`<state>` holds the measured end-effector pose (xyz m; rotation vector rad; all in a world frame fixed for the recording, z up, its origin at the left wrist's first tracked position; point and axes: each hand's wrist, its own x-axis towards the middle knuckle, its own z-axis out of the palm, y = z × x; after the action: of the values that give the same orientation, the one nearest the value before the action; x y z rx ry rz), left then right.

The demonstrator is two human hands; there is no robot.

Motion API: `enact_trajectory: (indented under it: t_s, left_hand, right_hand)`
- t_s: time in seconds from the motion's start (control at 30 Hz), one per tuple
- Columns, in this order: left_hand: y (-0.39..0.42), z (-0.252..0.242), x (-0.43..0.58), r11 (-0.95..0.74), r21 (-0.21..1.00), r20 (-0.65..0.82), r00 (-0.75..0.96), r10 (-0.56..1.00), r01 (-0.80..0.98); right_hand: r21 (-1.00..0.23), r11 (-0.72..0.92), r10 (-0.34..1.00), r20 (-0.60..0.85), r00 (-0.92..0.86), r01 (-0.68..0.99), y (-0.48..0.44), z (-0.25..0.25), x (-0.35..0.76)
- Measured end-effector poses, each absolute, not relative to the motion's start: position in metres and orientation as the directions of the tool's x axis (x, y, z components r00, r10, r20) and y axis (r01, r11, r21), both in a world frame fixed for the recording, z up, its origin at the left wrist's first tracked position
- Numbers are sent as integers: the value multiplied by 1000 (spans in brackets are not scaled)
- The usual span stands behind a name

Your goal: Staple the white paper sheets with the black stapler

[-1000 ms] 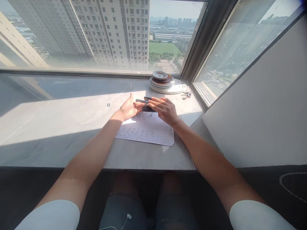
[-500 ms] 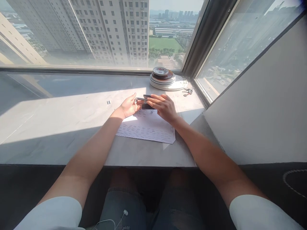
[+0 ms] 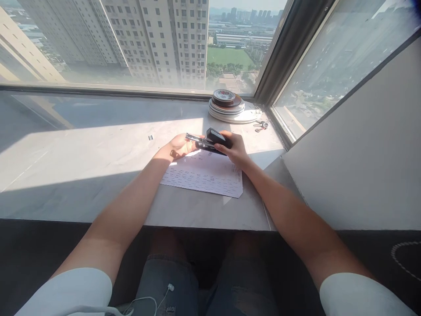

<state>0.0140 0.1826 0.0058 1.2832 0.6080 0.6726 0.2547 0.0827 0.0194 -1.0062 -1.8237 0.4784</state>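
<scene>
A black stapler with its top part lifted is between my hands, above the upper edge of a printed sheet of paper. My right hand is closed around the stapler's right end, thumb along its near side. At the other end, my left hand has its fingers wrapped under the stapler's left end, where a shiny metal part sticks out. The left fingertips are partly hidden beneath it. A tiny metallic piece lies on the sill to the left of my left hand.
A stack of plates stands at the back right by the window corner. Keys lie just right of it. The pale windowsill ends at a front edge above my knees. White earphones rest on my lap.
My right hand has moved from over the stapler's middle to its right end. The stapler's raised top part now shows clearly. The camera view has shifted slightly.
</scene>
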Motion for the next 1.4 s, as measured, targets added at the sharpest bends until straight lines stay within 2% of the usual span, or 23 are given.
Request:
enact_trajectory:
  t_s: [0.13, 0.3, 0.4, 0.5, 0.6, 0.67, 0.93, 1.13, 1.4]
  left_hand:
    - [174, 7, 18, 230, 961, -71, 673, 736, -151]
    - [163, 16, 20, 187, 967, -14, 694, 720, -175]
    - [159, 19, 20, 172, 956, 53, 718, 694, -236]
    - [157, 19, 20, 165, 954, 75, 730, 679, -251]
    - [152, 19, 22, 131, 973, 56, 743, 667, -191]
    - [149, 19, 26, 88, 985, 57, 764, 642, -147]
    - [148, 14, 34, -47, 994, 108, 776, 621, -102]
    - [145, 14, 34, -109, 991, 131, 763, 633, -80]
    - [148, 14, 32, -19, 999, 40, 800, 599, -36]
  right_hand:
    - [-720, 609, 768, 429, -476, 334, 80, 22, 254]
    - [-684, 639, 724, 380, -576, 351, 82, 20, 249]
    - [-697, 624, 746, 396, -536, 353, 83, 20, 248]
    - [-713, 593, 801, 473, -367, 375, 86, 20, 249]
    - [-692, 564, 819, 538, -199, 452, 91, 17, 251]
    - [-686, 557, 816, 558, -154, 467, 96, 13, 253]
    - [-719, 581, 813, 533, -233, 382, 104, 8, 257]
    - [-761, 513, 858, 446, -255, 397, 104, 11, 254]
    - [-795, 498, 866, 433, -249, 347, 104, 10, 255]
